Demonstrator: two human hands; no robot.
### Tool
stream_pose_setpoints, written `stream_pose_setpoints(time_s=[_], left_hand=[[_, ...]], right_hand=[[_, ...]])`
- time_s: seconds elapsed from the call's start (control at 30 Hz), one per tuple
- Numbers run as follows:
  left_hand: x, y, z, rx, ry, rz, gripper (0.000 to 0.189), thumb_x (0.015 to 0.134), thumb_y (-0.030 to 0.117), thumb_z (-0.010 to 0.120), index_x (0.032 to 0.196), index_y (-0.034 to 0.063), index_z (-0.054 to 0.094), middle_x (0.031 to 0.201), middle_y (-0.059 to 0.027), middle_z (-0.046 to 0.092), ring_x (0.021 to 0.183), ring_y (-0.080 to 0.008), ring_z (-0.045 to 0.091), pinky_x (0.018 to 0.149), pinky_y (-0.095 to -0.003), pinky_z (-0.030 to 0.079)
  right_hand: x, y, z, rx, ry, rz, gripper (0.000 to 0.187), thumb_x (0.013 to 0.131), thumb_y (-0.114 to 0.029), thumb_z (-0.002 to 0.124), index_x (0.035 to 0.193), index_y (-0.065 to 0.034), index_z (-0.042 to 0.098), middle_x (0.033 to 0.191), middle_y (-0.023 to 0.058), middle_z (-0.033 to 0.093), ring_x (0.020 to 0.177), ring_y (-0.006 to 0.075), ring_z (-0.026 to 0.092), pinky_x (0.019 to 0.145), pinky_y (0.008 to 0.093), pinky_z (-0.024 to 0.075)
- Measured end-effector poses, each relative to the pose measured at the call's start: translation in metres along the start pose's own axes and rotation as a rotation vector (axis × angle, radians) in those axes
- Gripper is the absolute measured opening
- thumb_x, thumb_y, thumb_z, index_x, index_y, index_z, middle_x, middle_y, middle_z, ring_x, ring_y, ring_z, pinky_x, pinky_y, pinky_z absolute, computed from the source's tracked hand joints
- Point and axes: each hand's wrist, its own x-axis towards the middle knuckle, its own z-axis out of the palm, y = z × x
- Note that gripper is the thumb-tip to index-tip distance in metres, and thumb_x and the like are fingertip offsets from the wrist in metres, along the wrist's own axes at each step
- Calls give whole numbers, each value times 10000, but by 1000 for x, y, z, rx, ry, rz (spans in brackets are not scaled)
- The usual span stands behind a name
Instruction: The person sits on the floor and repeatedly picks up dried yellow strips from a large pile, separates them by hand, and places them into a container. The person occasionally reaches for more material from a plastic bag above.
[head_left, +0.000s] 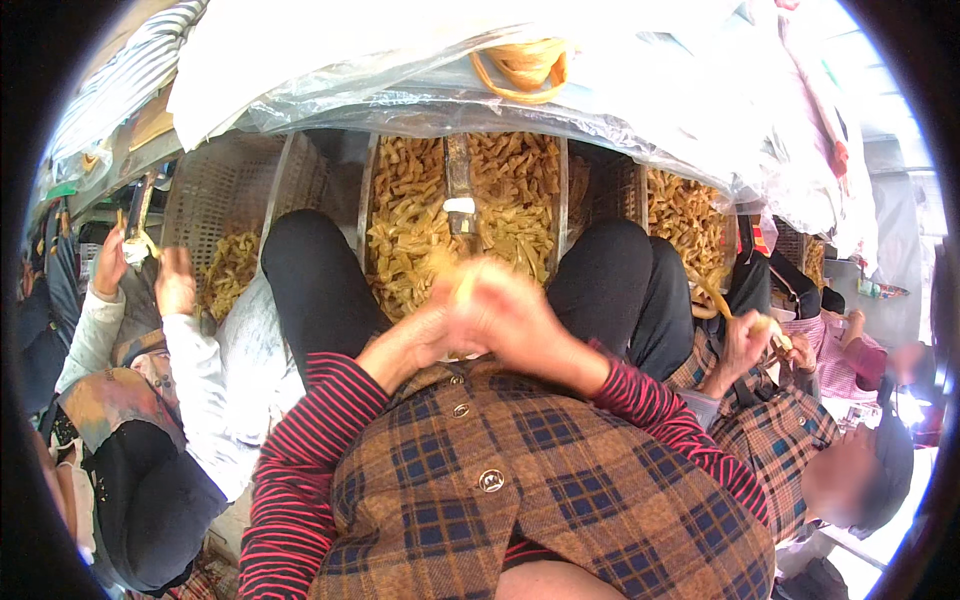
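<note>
My left hand (412, 326) and my right hand (514, 315) meet in front of my lap, both blurred by motion. A yellowish strip (465, 285) shows between the fingers; which hand grips it, I cannot tell. Under and beyond the hands, between my knees, a crate (562, 202) is full of yellow-brown folded pieces (405, 217) that look like pickled vegetable. An upright dark bar (458, 176) with a white wrapping (459, 205) rises over the middle of the crate, its lower end near my fingertips.
Clear plastic sheeting (360, 105) covers the surface ahead, with a coil of orange-yellow ribbon (525, 67) on it. At left, a co-worker's hands (176, 281) are beside a partly filled crate (217, 187). At right, another co-worker's hands (746, 345) hold a yellowish strip near a filled crate (646, 195).
</note>
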Motion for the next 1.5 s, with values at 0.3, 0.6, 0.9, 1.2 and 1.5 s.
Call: stream_pose_setpoints(time_s=[0.3, 0.6, 0.9, 1.2, 1.5], left_hand=[[-29, 16, 45, 813, -1, 335, 141, 880, 172, 581, 909, 52, 651, 710, 3, 612, 603, -59, 536, 531, -233, 423], [-50, 46, 10, 623, 168, 124, 112, 817, 131, 656, 852, 24, 652, 682, -56, 632, 564, -127, 591, 534, -252, 465], [-22, 27, -21, 733, 195, 333, 206, 840, 196, 668, 759, 7, 658, 632, 3, 594, 538, -51, 509, 486, -210, 404], [-35, 22, -11, 445, -39, 32, 316, 865, 310, 662, 826, -4, 662, 675, -43, 634, 567, -103, 587, 538, -221, 478], [-57, 31, 5, 701, 190, 224, 217, 877, 175, 636, 768, -11, 667, 581, 5, 571, 522, -47, 501, 464, -204, 383]], right_hand=[[-10, 18, -25, 291, -153, 539, 297, 980, -270, 486, 1054, -5, 599, 894, 31, 622, 828, 85, 567, 714, 221, 470], [-16, 9, -17, 286, -265, 623, 276, 932, -292, 583, 896, -23, 629, 720, -48, 550, 691, 46, 464, 599, 225, 394], [-13, 7, -20, 634, -286, 757, 227, 928, -219, 593, 927, -1, 656, 804, -56, 612, 730, 31, 514, 641, 203, 424], [-13, 5, -22, -44, -301, 453, 136, 848, -162, 671, 876, -29, 656, 765, 29, 675, 720, 83, 621, 618, 248, 495], [-17, 24, -38, 10, -494, 411, 273, 939, -246, 558, 1039, 8, 580, 804, 51, 616, 677, 128, 591, 632, 277, 497]])
